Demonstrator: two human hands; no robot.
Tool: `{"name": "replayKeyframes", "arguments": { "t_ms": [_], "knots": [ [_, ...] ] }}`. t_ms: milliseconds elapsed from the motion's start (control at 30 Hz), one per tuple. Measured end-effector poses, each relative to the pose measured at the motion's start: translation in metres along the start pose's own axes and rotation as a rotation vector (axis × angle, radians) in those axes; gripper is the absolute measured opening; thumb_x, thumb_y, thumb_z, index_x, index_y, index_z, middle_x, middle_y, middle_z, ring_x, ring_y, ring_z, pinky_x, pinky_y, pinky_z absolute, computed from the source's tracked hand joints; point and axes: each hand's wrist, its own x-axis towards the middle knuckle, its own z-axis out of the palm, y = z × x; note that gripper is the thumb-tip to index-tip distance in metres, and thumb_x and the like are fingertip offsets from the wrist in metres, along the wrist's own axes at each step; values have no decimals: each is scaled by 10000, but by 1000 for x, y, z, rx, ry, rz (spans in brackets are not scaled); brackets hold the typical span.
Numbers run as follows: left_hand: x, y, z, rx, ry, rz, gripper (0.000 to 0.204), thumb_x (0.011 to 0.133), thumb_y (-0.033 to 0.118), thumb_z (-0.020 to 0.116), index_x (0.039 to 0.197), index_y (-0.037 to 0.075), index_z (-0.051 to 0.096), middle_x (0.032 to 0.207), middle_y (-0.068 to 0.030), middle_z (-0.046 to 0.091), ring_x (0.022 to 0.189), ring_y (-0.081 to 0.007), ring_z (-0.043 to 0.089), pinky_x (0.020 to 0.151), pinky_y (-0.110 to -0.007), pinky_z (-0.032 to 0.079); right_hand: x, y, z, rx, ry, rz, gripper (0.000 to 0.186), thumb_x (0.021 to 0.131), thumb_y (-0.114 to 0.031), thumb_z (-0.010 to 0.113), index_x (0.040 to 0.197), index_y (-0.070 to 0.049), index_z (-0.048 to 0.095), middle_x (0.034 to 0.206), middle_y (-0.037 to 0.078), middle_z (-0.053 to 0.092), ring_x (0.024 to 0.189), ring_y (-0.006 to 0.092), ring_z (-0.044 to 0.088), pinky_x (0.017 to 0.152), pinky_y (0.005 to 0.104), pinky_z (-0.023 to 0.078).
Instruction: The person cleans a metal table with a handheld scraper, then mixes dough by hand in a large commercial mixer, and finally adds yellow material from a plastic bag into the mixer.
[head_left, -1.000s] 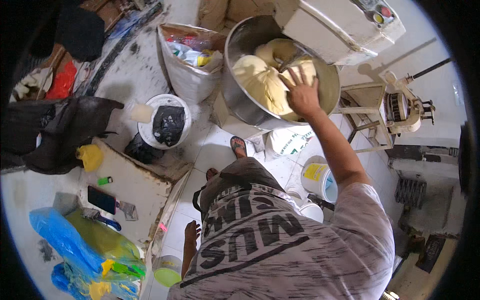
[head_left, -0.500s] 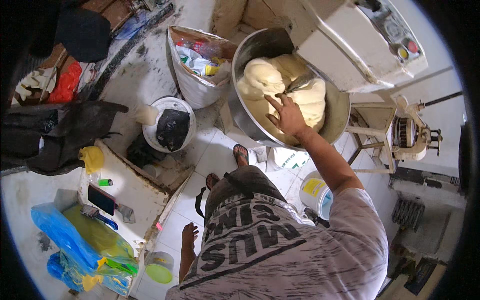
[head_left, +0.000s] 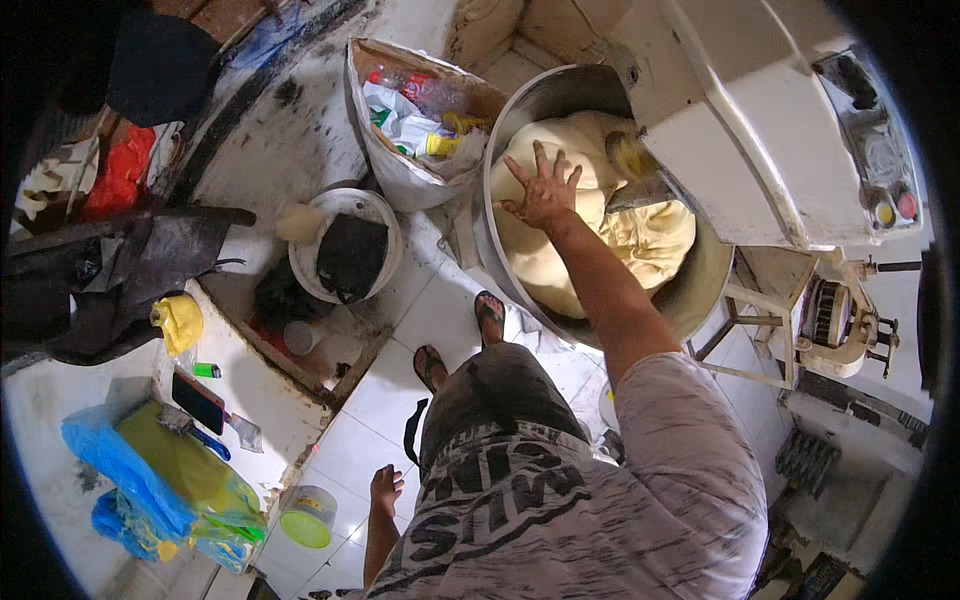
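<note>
A large mass of pale dough point(head_left: 650, 245) fills much of a round metal mixer bowl point(head_left: 708, 305). My right hand point(head_left: 545, 192) is over the dough's left side with its fingers spread wide; it appears to rest on the surface. To the right of those fingers, a metal mixing tool point(head_left: 640, 180) reaches into the dough, its lower end hidden. My left hand point(head_left: 386, 488) hangs low at my side, holding nothing, its fingers loosely bent and a little apart.
The mixer's cream housing point(head_left: 715, 120) overhangs the bowl. Left of the bowl stand a white sack point(head_left: 410, 170) of bottles and wrappers and a bucket point(head_left: 393, 262) with a black bag. A phone point(head_left: 199, 400) lies on the left ledge. A small machine point(head_left: 835, 310) stands at right.
My right hand has shifted to the dough's left side, its fingers now spread wider. The mixing tool and the dough folds sit differently. The whole view has also shifted slightly.
</note>
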Motion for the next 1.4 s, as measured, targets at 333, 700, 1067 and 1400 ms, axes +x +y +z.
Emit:
{"name": "replayKeyframes", "arguments": {
  "t_ms": [333,700,1067,1400],
  "knots": [
    [-14,14,12,-21,44,-27,434,869,401,464,1194,115,433,1065,-84,571,873,-202,548,740,-367,406,-37,-2,67,98,56,-190,503,781,-495,531,1224,-268,457,1215,100,448,1170,277,366,899,544,317],
    [-16,26,40,-33,71,-89,448,877,388,459,1215,98,407,1116,-92,551,960,-243,536,850,-410,383,-65,13,134,198,-405,-162,278,814,-311,485,925,-99,625,978,145,616,895,243,590,724,391,471],
    [-7,-19,66,-227,-24,-140,356,886,356,437,1174,146,443,979,-51,587,852,-178,548,754,-364,402,-84,83,240,-20,-737,153,309,832,-315,479,1021,-108,609,1002,114,612,932,231,580,769,371,471],
    [16,-152,-11,-206,-12,-342,357,875,356,470,1150,131,448,1002,-67,582,860,-206,561,762,-364,433,-92,137,193,-298,-649,421,282,819,-297,496,985,-107,621,938,122,623,872,235,596,724,368,482]
  ]
}}
